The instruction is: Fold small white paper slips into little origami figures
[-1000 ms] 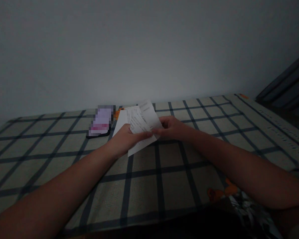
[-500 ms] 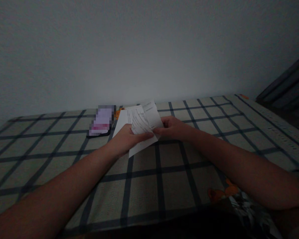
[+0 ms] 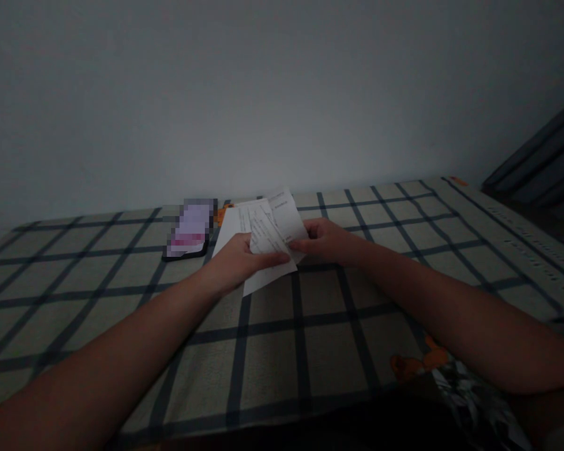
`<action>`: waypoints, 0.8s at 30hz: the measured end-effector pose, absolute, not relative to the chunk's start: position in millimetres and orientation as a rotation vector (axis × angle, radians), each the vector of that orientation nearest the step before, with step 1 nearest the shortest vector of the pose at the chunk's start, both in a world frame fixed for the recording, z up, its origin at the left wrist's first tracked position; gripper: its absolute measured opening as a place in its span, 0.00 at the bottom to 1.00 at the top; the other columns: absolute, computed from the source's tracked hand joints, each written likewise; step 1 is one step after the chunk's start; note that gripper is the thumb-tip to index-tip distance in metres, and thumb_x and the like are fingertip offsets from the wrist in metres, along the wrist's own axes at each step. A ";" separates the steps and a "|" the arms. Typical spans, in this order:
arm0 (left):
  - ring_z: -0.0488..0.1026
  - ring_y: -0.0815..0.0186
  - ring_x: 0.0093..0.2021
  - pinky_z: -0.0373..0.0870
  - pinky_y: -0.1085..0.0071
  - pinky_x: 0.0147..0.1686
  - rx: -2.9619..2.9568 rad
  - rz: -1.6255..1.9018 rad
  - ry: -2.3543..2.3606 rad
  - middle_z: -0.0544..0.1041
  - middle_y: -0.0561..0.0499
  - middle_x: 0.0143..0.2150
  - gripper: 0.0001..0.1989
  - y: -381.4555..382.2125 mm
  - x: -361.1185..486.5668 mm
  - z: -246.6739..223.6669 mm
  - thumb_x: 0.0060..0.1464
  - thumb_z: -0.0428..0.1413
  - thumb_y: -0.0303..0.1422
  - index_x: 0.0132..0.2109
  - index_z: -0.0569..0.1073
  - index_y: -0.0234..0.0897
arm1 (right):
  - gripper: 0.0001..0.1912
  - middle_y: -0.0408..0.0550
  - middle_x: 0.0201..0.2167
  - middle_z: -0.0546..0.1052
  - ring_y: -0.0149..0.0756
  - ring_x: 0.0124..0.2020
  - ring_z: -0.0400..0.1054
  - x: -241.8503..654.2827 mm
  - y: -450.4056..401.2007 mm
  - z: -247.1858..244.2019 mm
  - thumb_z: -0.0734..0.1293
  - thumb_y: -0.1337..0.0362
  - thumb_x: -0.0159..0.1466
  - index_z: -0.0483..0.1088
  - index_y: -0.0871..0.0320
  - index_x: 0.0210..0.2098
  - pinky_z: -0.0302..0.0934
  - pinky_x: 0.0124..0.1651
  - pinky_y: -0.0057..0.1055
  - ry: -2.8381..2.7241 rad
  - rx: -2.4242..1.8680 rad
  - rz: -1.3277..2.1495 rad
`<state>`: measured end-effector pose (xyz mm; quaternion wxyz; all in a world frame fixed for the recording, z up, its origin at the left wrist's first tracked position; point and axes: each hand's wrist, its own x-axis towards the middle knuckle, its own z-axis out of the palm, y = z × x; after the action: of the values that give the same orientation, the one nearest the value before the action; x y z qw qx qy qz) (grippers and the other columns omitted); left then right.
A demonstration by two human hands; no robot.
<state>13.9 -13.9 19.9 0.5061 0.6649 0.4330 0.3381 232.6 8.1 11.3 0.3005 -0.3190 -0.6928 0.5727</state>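
Note:
A printed white sheet of paper (image 3: 282,216) is held between my two hands, its upper part bent over in overlapping folds. My left hand (image 3: 237,262) grips it from the left, thumb laid across the lower fold. From the right, my right hand (image 3: 323,241) pinches the paper's edge between thumb and fingers. A white paper part (image 3: 228,224) extends left behind the fold, and a lower corner (image 3: 263,280) hangs below my left thumb. Whether these are one sheet or more, I cannot tell. The fingers under the paper are hidden.
A phone (image 3: 188,228) with a lit, blurred screen lies left of the paper. Everything rests on a checked cloth (image 3: 310,351) with orange figures, against a plain wall (image 3: 282,94). Dark striped fabric (image 3: 540,153) hangs at the right edge.
The folded flap between my hands looks flatter, its curved printed lines now straighter. Both hands stay in nearly the same place on the paper.

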 end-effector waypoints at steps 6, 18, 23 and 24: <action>0.77 0.49 0.48 0.72 0.52 0.51 1.599 0.713 0.992 0.82 0.43 0.43 0.23 -7.3 7.1 16.1 0.39 0.68 0.38 0.44 0.80 0.35 | 0.19 0.51 0.41 0.81 0.36 0.39 0.75 232.0 8.2 12.4 0.73 0.56 0.58 0.76 0.63 0.43 0.69 0.45 0.35 -1.776 -0.847 1.518; 0.79 0.49 0.46 0.74 0.54 0.49 1.488 0.784 1.075 0.82 0.40 0.45 0.21 -8.1 9.8 14.1 0.44 0.67 0.41 0.45 0.80 0.34 | 0.18 0.51 0.40 0.81 0.37 0.40 0.75 231.0 8.7 11.1 0.73 0.56 0.58 0.76 0.61 0.43 0.69 0.47 0.36 -1.815 -0.848 1.539; 0.80 0.51 0.45 0.75 0.54 0.48 1.487 0.777 1.105 0.83 0.42 0.45 0.19 -9.7 9.6 15.6 0.44 0.67 0.38 0.44 0.81 0.35 | 0.17 0.51 0.40 0.81 0.37 0.40 0.76 230.5 6.1 12.9 0.73 0.57 0.58 0.76 0.62 0.42 0.69 0.48 0.37 -1.792 -0.858 1.585; 0.80 0.51 0.45 0.75 0.54 0.49 1.497 0.775 1.108 0.83 0.42 0.45 0.19 -9.9 9.3 15.7 0.44 0.67 0.38 0.44 0.81 0.35 | 0.17 0.51 0.40 0.81 0.37 0.40 0.76 230.3 5.5 13.7 0.73 0.57 0.57 0.76 0.62 0.42 0.69 0.49 0.37 -1.779 -0.862 1.599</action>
<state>9.3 -9.9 15.7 0.5332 0.6278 0.4646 0.3251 230.3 5.5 13.7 0.2952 -0.3239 -0.6684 0.6010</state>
